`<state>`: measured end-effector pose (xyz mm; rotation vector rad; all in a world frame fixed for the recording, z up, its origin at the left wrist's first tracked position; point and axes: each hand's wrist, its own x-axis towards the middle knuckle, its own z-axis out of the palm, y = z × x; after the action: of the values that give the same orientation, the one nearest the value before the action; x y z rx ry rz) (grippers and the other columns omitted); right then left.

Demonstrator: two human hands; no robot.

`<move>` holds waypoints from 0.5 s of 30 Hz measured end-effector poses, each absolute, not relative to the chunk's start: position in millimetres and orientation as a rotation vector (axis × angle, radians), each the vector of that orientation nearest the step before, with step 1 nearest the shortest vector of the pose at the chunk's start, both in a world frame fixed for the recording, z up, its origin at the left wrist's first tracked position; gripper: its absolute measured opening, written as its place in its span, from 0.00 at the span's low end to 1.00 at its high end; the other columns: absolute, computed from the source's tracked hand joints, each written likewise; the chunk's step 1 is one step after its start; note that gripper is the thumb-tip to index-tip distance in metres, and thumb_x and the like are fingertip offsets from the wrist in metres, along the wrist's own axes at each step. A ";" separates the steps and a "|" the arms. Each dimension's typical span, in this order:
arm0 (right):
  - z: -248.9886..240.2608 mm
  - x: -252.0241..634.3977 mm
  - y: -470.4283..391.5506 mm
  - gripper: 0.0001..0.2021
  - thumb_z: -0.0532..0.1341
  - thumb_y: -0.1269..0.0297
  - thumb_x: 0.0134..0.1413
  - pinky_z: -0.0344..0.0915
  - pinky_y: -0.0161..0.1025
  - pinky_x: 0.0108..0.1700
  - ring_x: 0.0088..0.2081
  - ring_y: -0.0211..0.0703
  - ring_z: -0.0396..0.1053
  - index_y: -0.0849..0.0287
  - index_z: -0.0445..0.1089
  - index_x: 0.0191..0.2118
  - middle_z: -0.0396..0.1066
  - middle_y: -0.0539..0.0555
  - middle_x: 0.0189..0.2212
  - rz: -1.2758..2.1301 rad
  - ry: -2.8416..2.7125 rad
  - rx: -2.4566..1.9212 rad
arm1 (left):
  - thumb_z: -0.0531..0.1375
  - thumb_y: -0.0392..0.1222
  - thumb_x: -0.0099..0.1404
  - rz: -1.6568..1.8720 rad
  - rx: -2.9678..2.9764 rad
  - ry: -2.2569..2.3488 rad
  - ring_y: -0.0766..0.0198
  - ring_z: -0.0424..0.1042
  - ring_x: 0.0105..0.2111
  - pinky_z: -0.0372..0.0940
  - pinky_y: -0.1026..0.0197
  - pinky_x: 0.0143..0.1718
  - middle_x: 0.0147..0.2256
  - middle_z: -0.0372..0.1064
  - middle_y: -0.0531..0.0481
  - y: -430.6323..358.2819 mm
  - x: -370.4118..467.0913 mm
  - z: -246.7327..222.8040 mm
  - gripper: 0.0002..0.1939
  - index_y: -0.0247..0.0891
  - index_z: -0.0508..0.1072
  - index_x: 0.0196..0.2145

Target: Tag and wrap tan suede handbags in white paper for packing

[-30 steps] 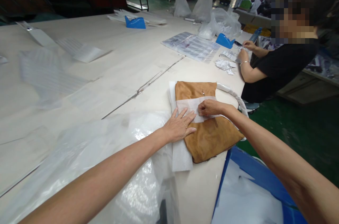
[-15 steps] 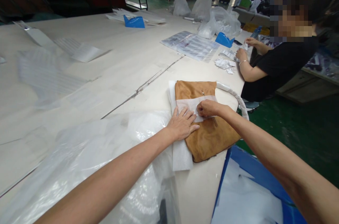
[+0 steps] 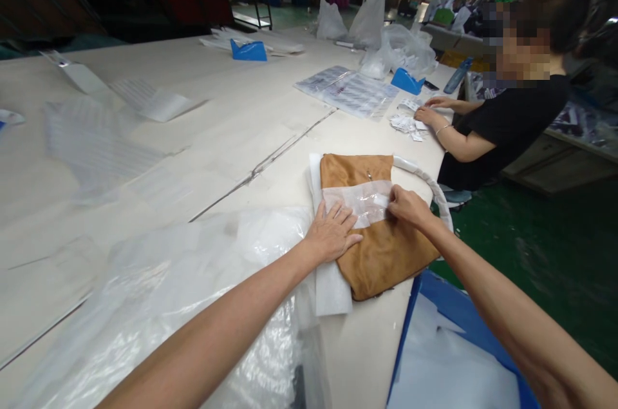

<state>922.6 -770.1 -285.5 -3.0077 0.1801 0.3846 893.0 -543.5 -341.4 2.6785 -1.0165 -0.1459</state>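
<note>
A brown bag (image 3: 386,261) lies on the table with a translucent white wrapping sheet (image 3: 360,203) across its middle. Shiny clear patches, which look like tape, show on the sheet. My left hand (image 3: 334,232) rests flat on the sheet and the bag's left side, fingers spread. At the sheet's right end my right hand (image 3: 408,206) is closed, its fingertips pressed together against it; what they pinch, if anything, is hidden. A white-wrapped handle (image 3: 437,187) curves off the bag's right side. White foam paper (image 3: 333,290) sticks out beneath the bag's left edge.
Clear plastic bags (image 3: 193,280) cover the table's near left. Blue tape dispensers (image 3: 407,81) stand farther back, near printed plastic (image 3: 345,90). A co-worker in black (image 3: 512,119) handles small white tags (image 3: 409,125) at right. Below the table edge is a blue bin (image 3: 429,286).
My right hand has slid right, from the middle of the wrapping sheet to its right end, uncovering shiny patches. My left hand stays in place. The co-worker's hands have lowered to the table.
</note>
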 end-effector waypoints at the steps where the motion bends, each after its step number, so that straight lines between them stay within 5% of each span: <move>1: -286.0 912.1 -776.0 0.12 0.53 0.68 0.51 0.59 0.38 0.33 0.38 0.51 0.71 0.59 0.67 0.42 0.74 0.60 0.36 0.301 0.235 -2.984 | 0.48 0.56 0.72 -0.154 2.668 -1.014 0.45 0.48 0.65 0.40 0.29 0.63 0.62 0.60 0.44 -543.2 893.7 -341.3 0.25 0.41 0.65 0.59; 6: -296.6 835.7 -795.8 0.08 0.50 0.65 0.53 0.62 0.36 0.33 0.32 0.44 0.69 0.56 0.64 0.35 0.71 0.52 0.28 0.039 0.374 -2.786 | 0.48 0.56 0.72 -0.211 2.577 -0.994 0.45 0.49 0.65 0.40 0.28 0.62 0.62 0.60 0.45 -536.5 897.5 -336.4 0.23 0.43 0.66 0.57; 10: -319.9 770.8 -797.1 0.11 0.56 0.54 0.47 0.58 0.36 0.22 0.19 0.40 0.61 0.55 0.62 0.32 0.62 0.45 0.17 -0.001 0.623 -2.168 | 0.49 0.53 0.72 -0.209 2.500 -0.881 0.52 0.49 0.65 0.41 0.39 0.66 0.63 0.57 0.48 -527.2 896.3 -325.0 0.20 0.45 0.65 0.56; 15: -338.1 732.6 -777.7 0.28 0.69 0.51 0.35 0.70 0.37 0.28 0.27 0.41 0.72 0.60 0.64 0.42 0.73 0.51 0.30 0.111 0.865 -1.510 | 0.50 0.43 0.67 -0.141 2.501 -0.316 0.49 0.59 0.61 0.56 0.46 0.60 0.59 0.59 0.33 -519.8 897.7 -325.7 0.26 0.33 0.55 0.61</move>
<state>732.6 -777.7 -338.1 -1.5097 0.8647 0.1110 897.7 -519.8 -325.7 2.5006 -0.3159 -0.1406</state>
